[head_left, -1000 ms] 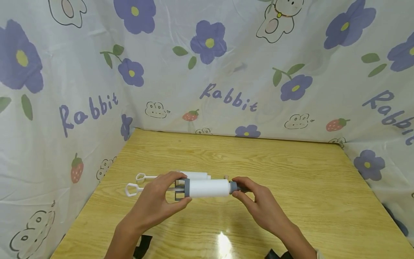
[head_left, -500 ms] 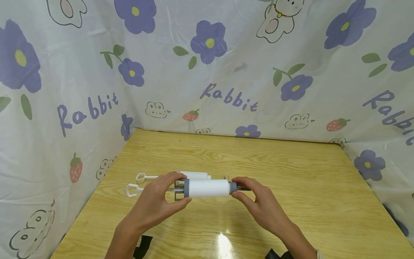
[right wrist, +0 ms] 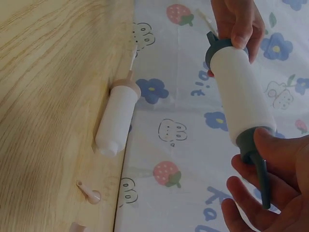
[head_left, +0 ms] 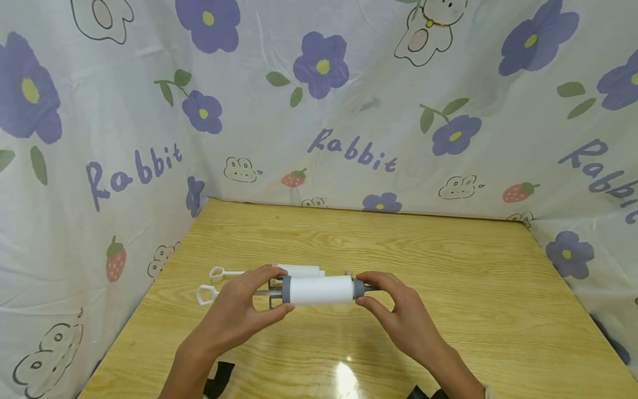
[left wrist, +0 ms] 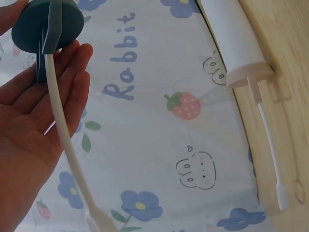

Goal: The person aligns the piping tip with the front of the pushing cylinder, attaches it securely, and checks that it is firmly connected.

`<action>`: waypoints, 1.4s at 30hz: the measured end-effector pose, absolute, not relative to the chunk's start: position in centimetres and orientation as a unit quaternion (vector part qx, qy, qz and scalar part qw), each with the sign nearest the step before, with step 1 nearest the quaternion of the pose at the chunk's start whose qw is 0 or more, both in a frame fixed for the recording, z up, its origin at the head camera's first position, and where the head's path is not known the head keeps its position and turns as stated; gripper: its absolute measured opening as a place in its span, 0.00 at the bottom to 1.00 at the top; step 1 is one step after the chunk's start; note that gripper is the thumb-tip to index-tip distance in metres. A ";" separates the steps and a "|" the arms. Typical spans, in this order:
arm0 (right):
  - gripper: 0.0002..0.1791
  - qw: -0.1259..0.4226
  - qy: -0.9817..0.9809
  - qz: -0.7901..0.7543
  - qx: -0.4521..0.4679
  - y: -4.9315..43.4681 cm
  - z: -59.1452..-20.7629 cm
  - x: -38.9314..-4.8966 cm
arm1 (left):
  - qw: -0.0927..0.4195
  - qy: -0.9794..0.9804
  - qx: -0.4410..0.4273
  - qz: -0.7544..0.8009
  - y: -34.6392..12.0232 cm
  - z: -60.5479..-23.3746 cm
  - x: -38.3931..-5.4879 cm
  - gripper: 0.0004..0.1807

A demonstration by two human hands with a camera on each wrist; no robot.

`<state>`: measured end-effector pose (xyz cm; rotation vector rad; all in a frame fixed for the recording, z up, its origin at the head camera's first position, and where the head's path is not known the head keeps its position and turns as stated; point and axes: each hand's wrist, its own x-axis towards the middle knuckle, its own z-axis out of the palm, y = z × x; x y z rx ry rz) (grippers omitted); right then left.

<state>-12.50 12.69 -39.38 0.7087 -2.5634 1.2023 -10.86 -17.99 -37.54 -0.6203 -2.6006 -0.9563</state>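
Note:
A white plunger syringe (head_left: 321,290) with dark blue-green end caps is held level between both hands over the table. My left hand (head_left: 239,305) grips its collar cap (left wrist: 48,29) between thumb and fingers. From that end a thin white rod (left wrist: 63,125) runs out to a ring handle (head_left: 206,295). At the other end my right hand (head_left: 401,310) pinches the nozzle cap (right wrist: 248,142) with thumb and fingers; a curved, tapering nozzle (right wrist: 262,181) sticks out past them. Behind it on the table lies a second white syringe (right wrist: 117,118) with a pale pink collar, partly hidden in the head view.
A small pale pink nozzle (right wrist: 89,193) lies on the wooden table (head_left: 473,288), near another pink piece (right wrist: 78,227) cut off by the frame. Patterned cloth (head_left: 349,111) surrounds the table's back and sides. Black pieces (head_left: 219,379) show at the near edge.
The ring handle has shifted slightly right toward the barrel. The nozzle and the right fingers at its cap have turned a little; otherwise both hands stay in place.

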 end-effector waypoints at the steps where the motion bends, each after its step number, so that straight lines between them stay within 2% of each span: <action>1: 0.22 0.117 -0.871 0.409 0.245 12.7 -39.3 -12.5 | 0.150 -0.906 -0.214 -0.333 -18.0 -37.5 -10.9 0.28; 10: 0.21 0.107 -0.867 0.413 0.258 12.9 -38.8 -12.6 | 0.161 -0.902 -0.225 -0.331 -18.1 -37.2 -10.8 0.29; 18: 0.16 0.086 -0.861 0.421 0.273 13.2 -38.9 -12.8 | 0.162 -0.897 -0.234 -0.339 -18.0 -37.2 -10.8 0.28; 25: 0.10 0.106 -0.874 0.387 0.276 13.2 -39.0 -13.1 | 0.163 -0.899 -0.231 -0.334 -18.0 -37.3 -10.7 0.29; 28: 0.13 0.101 -0.877 0.383 0.270 13.2 -39.1 -13.1 | 0.160 -0.900 -0.228 -0.335 -18.1 -37.4 -10.7 0.29; 35: 0.29 0.080 -0.866 0.410 0.273 13.3 -39.2 -12.7 | 0.157 -0.903 -0.217 -0.336 -18.3 -37.5 -10.6 0.29; 42: 0.23 0.068 -0.865 0.410 0.282 13.2 -39.2 -12.7 | 0.155 -0.900 -0.222 -0.342 -18.3 -37.6 -10.6 0.29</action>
